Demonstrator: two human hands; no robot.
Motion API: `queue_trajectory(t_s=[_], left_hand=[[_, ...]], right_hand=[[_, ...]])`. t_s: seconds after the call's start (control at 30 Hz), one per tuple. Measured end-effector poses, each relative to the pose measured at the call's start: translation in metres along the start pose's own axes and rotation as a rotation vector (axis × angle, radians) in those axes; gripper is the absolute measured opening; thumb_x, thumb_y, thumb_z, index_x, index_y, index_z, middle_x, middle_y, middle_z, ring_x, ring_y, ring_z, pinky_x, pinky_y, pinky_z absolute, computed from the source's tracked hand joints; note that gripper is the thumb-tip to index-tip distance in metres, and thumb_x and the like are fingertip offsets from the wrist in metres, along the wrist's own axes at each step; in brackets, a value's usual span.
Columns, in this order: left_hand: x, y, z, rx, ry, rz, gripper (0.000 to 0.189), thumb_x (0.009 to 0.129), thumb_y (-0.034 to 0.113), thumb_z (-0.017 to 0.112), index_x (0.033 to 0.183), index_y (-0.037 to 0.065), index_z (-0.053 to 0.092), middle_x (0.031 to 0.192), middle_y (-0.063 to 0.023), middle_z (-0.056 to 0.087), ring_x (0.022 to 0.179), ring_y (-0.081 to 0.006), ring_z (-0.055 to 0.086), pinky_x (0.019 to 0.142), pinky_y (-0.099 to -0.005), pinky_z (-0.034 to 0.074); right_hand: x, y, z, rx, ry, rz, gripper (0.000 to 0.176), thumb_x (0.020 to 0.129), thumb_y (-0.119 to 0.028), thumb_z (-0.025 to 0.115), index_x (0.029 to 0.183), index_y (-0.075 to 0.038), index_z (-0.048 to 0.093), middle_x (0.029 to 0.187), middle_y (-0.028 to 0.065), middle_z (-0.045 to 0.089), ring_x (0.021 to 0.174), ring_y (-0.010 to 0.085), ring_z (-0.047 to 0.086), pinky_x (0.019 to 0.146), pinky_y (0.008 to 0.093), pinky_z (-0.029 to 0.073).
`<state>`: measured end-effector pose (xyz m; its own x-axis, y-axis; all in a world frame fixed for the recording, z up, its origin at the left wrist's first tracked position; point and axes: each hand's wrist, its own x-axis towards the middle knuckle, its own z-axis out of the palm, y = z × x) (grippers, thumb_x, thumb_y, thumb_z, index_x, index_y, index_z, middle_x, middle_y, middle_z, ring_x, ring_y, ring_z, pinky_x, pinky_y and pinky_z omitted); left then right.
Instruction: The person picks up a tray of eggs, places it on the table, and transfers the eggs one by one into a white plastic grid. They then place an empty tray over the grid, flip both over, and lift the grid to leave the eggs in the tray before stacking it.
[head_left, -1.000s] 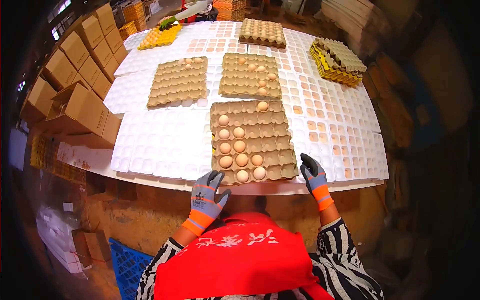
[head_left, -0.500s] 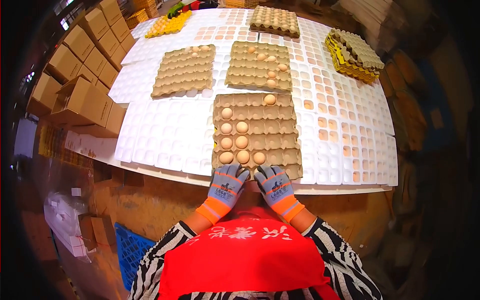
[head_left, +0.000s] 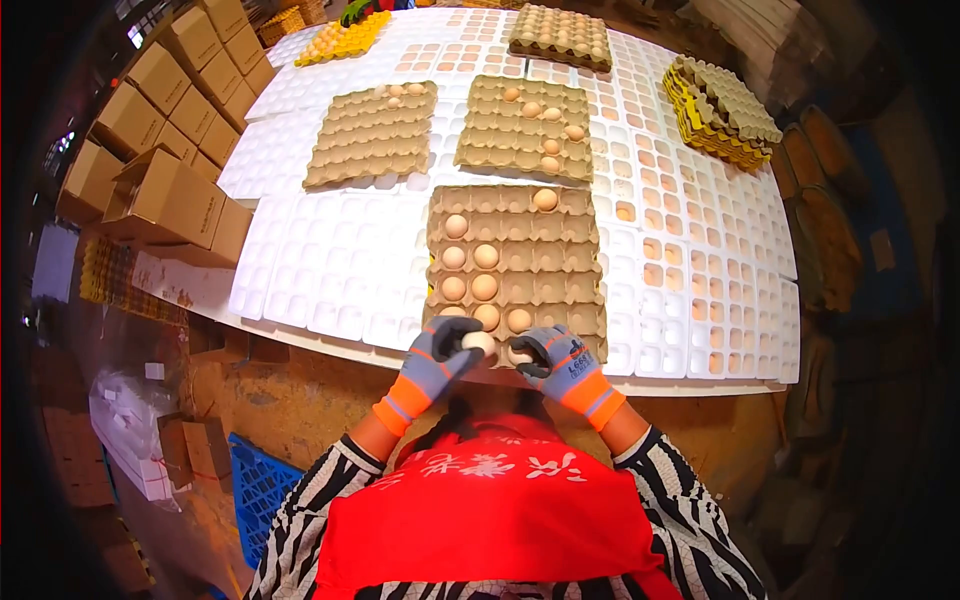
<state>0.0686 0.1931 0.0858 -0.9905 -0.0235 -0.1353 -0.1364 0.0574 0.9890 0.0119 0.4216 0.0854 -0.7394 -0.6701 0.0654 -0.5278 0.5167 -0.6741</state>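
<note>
The nearest cardboard egg tray (head_left: 550,287) lies at the table's front edge, with several eggs mostly on its left side and one egg (head_left: 545,199) near its back. My gloved left hand (head_left: 437,358) is closed on a pale egg (head_left: 479,344) over the tray's front left part. Just to the right, my gloved right hand (head_left: 558,363) has its fingers bent round another egg (head_left: 519,353), partly hidden by them, at the tray's front edge.
Two more cardboard trays (head_left: 370,135) (head_left: 525,124) with some eggs lie behind. Further back are a full tray stack (head_left: 560,40), a yellow tray of eggs (head_left: 342,40) and a yellow-and-grey stack (head_left: 720,110). White cartons (head_left: 330,255) cover the table; brown boxes (head_left: 175,200) stand left.
Both hands have parted from the tray's front edge, where they were close together. Eggs now show in their fingers. The view has shifted slightly.
</note>
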Motion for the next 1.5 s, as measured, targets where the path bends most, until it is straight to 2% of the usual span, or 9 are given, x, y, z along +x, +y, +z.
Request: queue_trajectory(t_s=[0.1, 0.33, 0.5, 0.63, 0.73, 0.83, 1.0, 1.43, 1.5], left_hand=[[0.011, -0.003, -0.017, -0.49, 0.079, 0.005, 0.034, 0.082, 0.012, 0.062, 0.113, 0.001, 0.059, 0.1, -0.007, 0.06, 0.093, -0.0169, 0.061, 0.083, -0.0313, 0.051], [0.042, 0.007, 0.031, 1.361, -0.084, 0.364, 0.016, 0.083, 0.015, 0.058, 0.099, 0.012, 0.057, 0.102, -0.0103, 0.056, 0.094, -0.0261, 0.06, 0.071, -0.0381, 0.053], [0.047, -0.006, 0.003, 0.727, -0.068, 0.316, 0.032, 0.085, 0.017, 0.06, 0.115, 0.008, 0.057, 0.094, -0.0108, 0.061, 0.082, -0.0228, 0.062, 0.066, -0.0355, 0.051], [0.014, 0.017, -0.049, -0.691, -0.075, -0.156, 0.038, 0.094, 0.022, 0.05, 0.129, 0.006, 0.053, 0.102, -0.0077, 0.064, 0.079, -0.0127, 0.062, 0.057, -0.0234, 0.048], [0.008, 0.027, -0.069, -0.54, 0.024, -0.12, 0.034, 0.093, 0.021, 0.052, 0.123, 0.004, 0.056, 0.108, -0.0073, 0.062, 0.078, -0.0115, 0.062, 0.057, -0.0202, 0.047], [0.022, 0.008, -0.062, 0.763, 0.033, 0.289, 0.042, 0.08, 0.027, 0.073, 0.119, 0.017, 0.063, 0.112, -0.0121, 0.056, 0.093, -0.024, 0.062, 0.07, -0.0338, 0.053], [0.042, 0.029, -0.008, 1.487, -0.147, -0.099, 0.015, 0.084, 0.018, 0.062, 0.098, 0.015, 0.068, 0.12, -0.0132, 0.053, 0.093, -0.0299, 0.062, 0.07, -0.0402, 0.056], [0.03, 0.017, -0.046, 0.87, 0.122, 0.213, 0.035, 0.075, 0.031, 0.072, 0.101, 0.01, 0.067, 0.089, -0.0109, 0.06, 0.079, -0.0253, 0.063, 0.066, -0.036, 0.053], [0.019, 0.046, -0.05, -0.039, 0.04, -0.375, 0.034, 0.085, 0.03, 0.062, 0.107, 0.004, 0.066, 0.078, -0.006, 0.059, 0.067, -0.0152, 0.06, 0.058, -0.0271, 0.047]], right_hand=[[-0.009, 0.008, 0.002, 0.58, 0.158, 0.265, 0.032, 0.083, -0.012, 0.064, 0.114, -0.006, 0.061, 0.098, 0.0084, 0.066, 0.093, 0.0243, 0.065, 0.083, 0.0354, 0.052], [0.02, 0.022, -0.018, 0.861, 0.283, 0.431, 0.035, 0.084, -0.011, 0.069, 0.118, -0.003, 0.06, 0.104, 0.0071, 0.063, 0.095, 0.0156, 0.061, 0.08, 0.0294, 0.053], [0.036, -0.002, 0.005, -0.514, 0.083, -0.039, 0.049, 0.075, -0.014, 0.07, 0.123, -0.009, 0.059, 0.108, 0.014, 0.062, 0.095, 0.0337, 0.061, 0.086, 0.044, 0.05], [0.034, 0.016, -0.013, 0.064, 0.104, -0.023, 0.045, 0.087, -0.013, 0.056, 0.132, -0.01, 0.053, 0.112, 0.013, 0.062, 0.09, 0.0291, 0.063, 0.078, 0.0381, 0.053], [0.036, -0.003, -0.039, 1.419, 0.19, 0.367, 0.041, 0.093, -0.011, 0.05, 0.133, -0.004, 0.05, 0.107, 0.006, 0.062, 0.085, 0.0144, 0.062, 0.071, 0.0288, 0.053], [0.072, 0.0, -0.028, 0.555, -0.005, 0.246, 0.039, 0.088, -0.021, 0.062, 0.124, -0.008, 0.058, 0.11, 0.0081, 0.062, 0.09, 0.0206, 0.062, 0.077, 0.0349, 0.052], [0.123, -0.028, 0.02, -0.825, -0.153, 0.157, 0.029, 0.077, -0.027, 0.071, 0.103, -0.015, 0.065, 0.112, 0.0125, 0.057, 0.092, 0.033, 0.062, 0.079, 0.0418, 0.053], [0.036, 0.015, -0.029, 1.843, 0.133, 0.446, 0.037, 0.097, -0.03, 0.047, 0.124, -0.005, 0.054, 0.118, 0.0168, 0.061, 0.065, 0.0191, 0.058, 0.056, 0.027, 0.05], [0.013, 0.005, -0.044, 1.936, 0.156, 0.5, 0.038, 0.098, -0.031, 0.045, 0.125, -0.006, 0.054, 0.12, 0.0176, 0.061, 0.065, 0.0192, 0.059, 0.054, 0.027, 0.05]])
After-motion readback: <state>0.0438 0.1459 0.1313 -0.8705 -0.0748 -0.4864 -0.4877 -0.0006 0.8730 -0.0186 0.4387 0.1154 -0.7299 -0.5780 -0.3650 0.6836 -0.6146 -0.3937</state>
